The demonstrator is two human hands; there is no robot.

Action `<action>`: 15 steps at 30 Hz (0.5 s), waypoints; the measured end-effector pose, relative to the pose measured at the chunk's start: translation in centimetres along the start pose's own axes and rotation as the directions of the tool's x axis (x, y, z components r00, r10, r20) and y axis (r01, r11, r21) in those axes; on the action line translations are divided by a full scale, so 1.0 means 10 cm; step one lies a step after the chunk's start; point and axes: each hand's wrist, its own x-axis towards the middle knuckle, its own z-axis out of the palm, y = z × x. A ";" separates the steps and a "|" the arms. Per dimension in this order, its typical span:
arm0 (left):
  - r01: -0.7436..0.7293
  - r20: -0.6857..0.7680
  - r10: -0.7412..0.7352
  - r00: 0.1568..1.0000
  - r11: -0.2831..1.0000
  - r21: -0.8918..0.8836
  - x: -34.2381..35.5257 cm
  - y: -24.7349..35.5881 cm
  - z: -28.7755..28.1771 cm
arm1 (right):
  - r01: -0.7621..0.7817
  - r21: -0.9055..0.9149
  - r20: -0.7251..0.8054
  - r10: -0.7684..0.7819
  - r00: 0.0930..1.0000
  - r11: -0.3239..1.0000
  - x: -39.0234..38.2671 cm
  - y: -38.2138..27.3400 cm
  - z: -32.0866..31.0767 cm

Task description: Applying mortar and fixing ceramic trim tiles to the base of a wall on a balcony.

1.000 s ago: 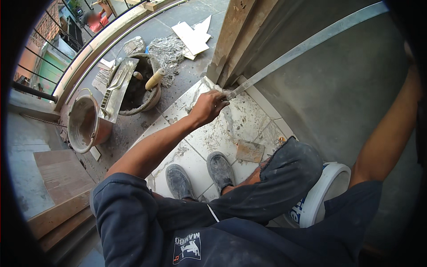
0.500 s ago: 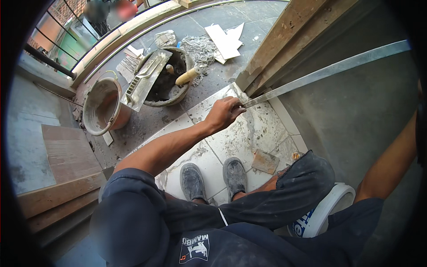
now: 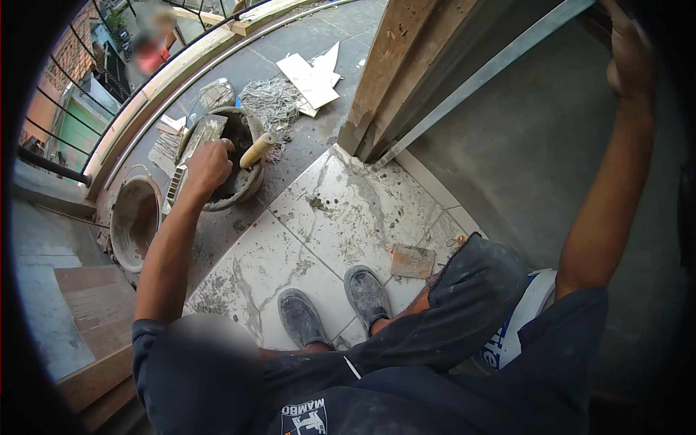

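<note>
My left hand [image 3: 209, 168] reaches over a mortar-caked bucket [image 3: 250, 190], its fingers curled at a grey, mortar-smeared plastering trowel [image 3: 206, 132] lying across the rim. A second tool's wooden handle [image 3: 256, 150] leans out of the same bucket, beside my fingers; the mix below is partly hidden. At the upper right my right hand [image 3: 629, 69] is closed at the top end of a long metal straightedge [image 3: 493, 72]. The bar slants down along the grey wall, its lower end by the foot of a wooden frame [image 3: 384, 80]. Some right fingers are hidden at the picture's rim.
An empty-looking bucket [image 3: 135, 225] stands left. White tile pieces [image 3: 308, 81] and a grey mop head [image 3: 270, 100] lie beyond. Crumbs dot the white floor tiles [image 3: 304, 217]; a brown tile scrap [image 3: 412, 261] lies near my shoes. A railing borders the far left, with a person beyond.
My left hand has left the straightedge's lower end and moved left to the trowel on the bucket. My right hand has come into view, and the straightedge now slants more steeply in the picture.
</note>
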 end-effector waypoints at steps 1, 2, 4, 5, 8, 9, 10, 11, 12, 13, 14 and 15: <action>-0.006 0.005 0.006 1.000 1.000 0.012 0.01 0.01 -0.06 | -0.048 -0.058 -0.013 0.047 0.999 0.997 -0.11 0.04 0.11; 0.011 -0.007 -0.011 1.000 0.997 0.076 0.06 0.02 -0.08 | -0.038 0.029 0.001 0.038 0.999 0.999 -0.26 0.08 0.27; -0.003 -0.084 0.019 0.996 0.983 0.184 0.19 0.19 -0.15 | -0.046 0.146 0.049 0.039 0.998 0.988 -0.46 0.23 0.40; -0.026 -0.092 0.044 0.995 0.982 0.185 0.24 0.44 -0.29 | -0.093 0.047 -0.007 0.093 0.996 0.995 -0.40 0.32 0.38; -0.167 -0.184 0.156 0.970 0.985 -0.045 0.23 1.15 -0.70 | -0.150 -0.230 0.000 0.154 0.988 0.961 -0.52 0.41 0.50; -0.202 -0.176 0.185 0.967 0.976 -0.086 0.19 1.45 -0.85 | -0.015 -0.207 0.003 0.016 1.000 0.978 -0.49 0.71 0.51; -0.278 -0.190 0.245 0.951 0.944 -0.178 0.20 1.65 -0.88 | 0.009 -0.280 0.002 -0.008 1.000 0.960 -0.52 0.70 0.52; -0.350 -0.206 0.301 0.931 0.897 -0.270 0.23 1.84 -0.87 | 0.030 -0.353 0.005 -0.030 1.000 0.935 -0.56 0.71 0.56; -0.472 -0.325 0.369 0.871 0.813 -0.340 0.27 2.02 -0.79 | 0.044 -0.336 -0.017 -0.053 0.998 0.941 -0.55 0.84 0.61; -0.590 -0.443 0.417 0.794 0.706 -0.392 0.29 2.23 -0.71 | 0.057 -0.323 -0.040 -0.073 0.997 0.945 -0.53 0.98 0.62; -0.560 -0.404 0.409 0.818 0.725 -0.400 0.27 2.40 -0.74 | -0.010 -0.201 -0.013 0.008 1.000 0.980 -0.56 0.92 0.65; -0.531 -0.364 0.401 0.841 0.743 -0.407 0.25 2.53 -0.76 | -0.080 -0.170 -0.009 0.080 0.997 0.982 -0.56 0.86 0.68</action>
